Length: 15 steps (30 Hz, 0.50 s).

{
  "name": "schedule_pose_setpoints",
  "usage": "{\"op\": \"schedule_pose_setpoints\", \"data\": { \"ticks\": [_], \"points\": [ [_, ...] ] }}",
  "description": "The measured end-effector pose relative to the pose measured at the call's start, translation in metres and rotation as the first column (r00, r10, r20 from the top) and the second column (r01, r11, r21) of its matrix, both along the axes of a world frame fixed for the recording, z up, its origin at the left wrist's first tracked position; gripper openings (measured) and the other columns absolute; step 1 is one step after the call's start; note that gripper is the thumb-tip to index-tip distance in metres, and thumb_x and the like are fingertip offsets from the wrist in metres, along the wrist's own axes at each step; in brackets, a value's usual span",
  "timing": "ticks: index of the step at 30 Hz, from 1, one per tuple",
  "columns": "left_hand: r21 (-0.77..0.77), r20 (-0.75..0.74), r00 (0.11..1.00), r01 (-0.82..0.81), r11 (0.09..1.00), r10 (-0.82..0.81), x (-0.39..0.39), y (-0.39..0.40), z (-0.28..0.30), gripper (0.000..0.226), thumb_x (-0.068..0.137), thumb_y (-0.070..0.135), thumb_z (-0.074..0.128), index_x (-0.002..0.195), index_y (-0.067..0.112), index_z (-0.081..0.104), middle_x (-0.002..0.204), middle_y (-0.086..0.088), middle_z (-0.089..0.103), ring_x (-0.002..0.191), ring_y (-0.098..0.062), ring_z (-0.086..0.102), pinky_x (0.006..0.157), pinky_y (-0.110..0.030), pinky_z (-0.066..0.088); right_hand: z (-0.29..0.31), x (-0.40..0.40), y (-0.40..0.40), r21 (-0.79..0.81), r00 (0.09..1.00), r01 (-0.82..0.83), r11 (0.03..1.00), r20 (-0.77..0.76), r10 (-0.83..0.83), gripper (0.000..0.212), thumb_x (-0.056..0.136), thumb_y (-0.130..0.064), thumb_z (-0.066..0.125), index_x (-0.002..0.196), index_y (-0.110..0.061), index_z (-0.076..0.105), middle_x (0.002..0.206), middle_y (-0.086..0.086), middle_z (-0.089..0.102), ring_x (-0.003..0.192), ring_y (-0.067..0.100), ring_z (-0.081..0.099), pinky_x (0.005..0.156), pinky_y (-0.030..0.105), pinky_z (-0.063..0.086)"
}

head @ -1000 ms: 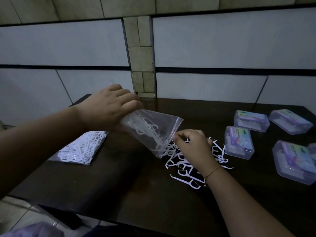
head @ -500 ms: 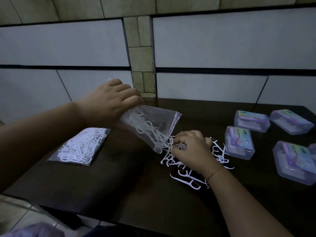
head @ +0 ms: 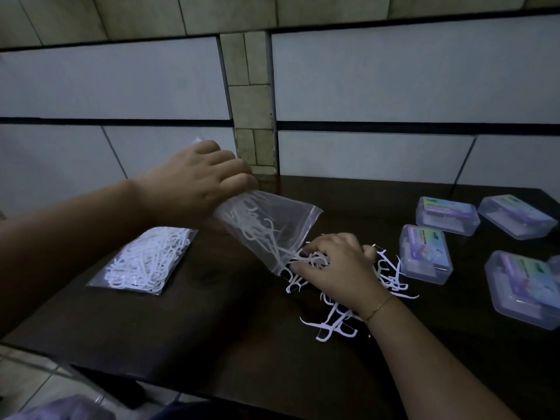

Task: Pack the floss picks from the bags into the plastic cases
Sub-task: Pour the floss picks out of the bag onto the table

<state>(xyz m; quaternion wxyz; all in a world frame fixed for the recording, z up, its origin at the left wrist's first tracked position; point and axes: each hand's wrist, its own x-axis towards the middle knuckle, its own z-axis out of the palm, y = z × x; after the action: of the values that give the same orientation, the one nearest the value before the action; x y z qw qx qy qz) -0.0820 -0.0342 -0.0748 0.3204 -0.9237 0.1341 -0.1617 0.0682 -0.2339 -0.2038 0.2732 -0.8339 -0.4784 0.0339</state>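
A full bag (head: 142, 259) of floss picks lies flat on the left part of the surface (head: 212, 334). To its right, the left hand (head: 194, 183) holds a second bag (head: 269, 228) up off the surface, tipped so its open end points down and to the right. Some picks are in this bag. Just below its open end, a pile of loose picks (head: 336, 322) lies on the surface, and the right hand (head: 336, 265) rests on top of the pile. To the right of the pile sit four plastic cases (head: 425, 257), two nearer the wall (head: 394, 86) and two nearer the person. The wall stands behind the surface.
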Motion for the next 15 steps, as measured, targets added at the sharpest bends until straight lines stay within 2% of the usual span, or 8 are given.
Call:
{"op": "schedule_pose_setpoints", "data": {
  "ticks": [2, 3, 7, 11, 13, 15],
  "points": [
    [0.010, -0.010, 1.000, -0.001, 1.000, 0.001, 0.001, -0.002, -0.001, 0.060, 0.078, 0.061, 0.044, 0.116, 0.015, 0.046, 0.105, -0.011, 0.062, 0.090, -0.030, 0.060, 0.079, -0.040, 0.043, -0.001, -0.003, 0.001, -0.044, 1.000, -0.010, 0.999, 0.012, 0.011, 0.053, 0.075, -0.071, 0.053, 0.113, -0.036, 0.059, 0.127, -0.019, 0.046, 0.128, 0.007, 0.024, 0.095, 0.034, 0.016],
    [0.014, -0.015, 1.000, 0.000, 1.000, 0.000, 0.001, -0.003, -0.001, 0.060, 0.078, 0.061, 0.043, 0.116, 0.015, 0.045, 0.105, -0.011, 0.062, 0.090, -0.030, 0.060, 0.079, -0.040, 0.044, -0.002, -0.004, 0.002, -0.057, 0.999, -0.014, 0.998, 0.035, 0.016, 0.053, 0.075, -0.071, 0.053, 0.114, -0.036, 0.060, 0.129, -0.019, 0.046, 0.127, 0.007, 0.023, 0.094, 0.034, 0.017],
    [0.015, -0.041, 0.999, -0.006, 1.000, 0.006, 0.005, -0.005, 0.001, 0.063, 0.077, 0.064, 0.042, 0.117, 0.015, 0.046, 0.105, -0.010, 0.062, 0.089, -0.029, 0.060, 0.079, -0.041, 0.046, -0.005, -0.002, 0.003, -0.014, 0.997, -0.018, 1.000, 0.069, 0.019, 0.028, 0.085, -0.054, 0.054, 0.100, -0.035, 0.068, 0.123, -0.024, 0.049, 0.125, 0.004, 0.025, 0.089, 0.032, 0.014],
    [0.021, -0.049, 0.999, -0.019, 1.000, 0.020, 0.008, -0.006, 0.005, 0.067, 0.077, 0.066, 0.039, 0.114, 0.011, 0.053, 0.103, -0.012, 0.063, 0.087, -0.030, 0.061, 0.079, -0.043, 0.047, -0.005, 0.000, 0.003, 0.016, 0.999, -0.003, 1.000, 0.039, 0.003, 0.019, 0.088, -0.045, 0.053, 0.095, -0.035, 0.067, 0.121, -0.023, 0.051, 0.124, 0.003, 0.026, 0.088, 0.031, 0.012],
    [0.022, -0.040, 0.999, -0.014, 1.000, 0.015, 0.009, -0.007, 0.008, 0.069, 0.078, 0.066, 0.038, 0.112, 0.009, 0.055, 0.102, -0.012, 0.063, 0.085, -0.031, 0.061, 0.077, -0.042, 0.047, -0.004, 0.000, 0.002, 0.013, 1.000, -0.001, 1.000, 0.012, 0.001, 0.022, 0.086, -0.049, 0.053, 0.099, -0.036, 0.066, 0.121, -0.023, 0.051, 0.124, 0.003, 0.026, 0.090, 0.032, 0.014],
    [0.031, -0.031, 0.999, -0.007, 0.999, 0.008, 0.010, -0.008, 0.009, 0.069, 0.079, 0.066, 0.038, 0.112, 0.008, 0.055, 0.101, -0.013, 0.063, 0.084, -0.031, 0.061, 0.076, -0.041, 0.047, -0.002, -0.001, 0.002, 0.003, 1.000, 0.001, 1.000, -0.029, -0.001, 0.036, 0.083, -0.062, 0.052, 0.107, -0.037, 0.063, 0.121, -0.022, 0.049, 0.125, 0.003, 0.025, 0.091, 0.032, 0.015]
  ]
}}
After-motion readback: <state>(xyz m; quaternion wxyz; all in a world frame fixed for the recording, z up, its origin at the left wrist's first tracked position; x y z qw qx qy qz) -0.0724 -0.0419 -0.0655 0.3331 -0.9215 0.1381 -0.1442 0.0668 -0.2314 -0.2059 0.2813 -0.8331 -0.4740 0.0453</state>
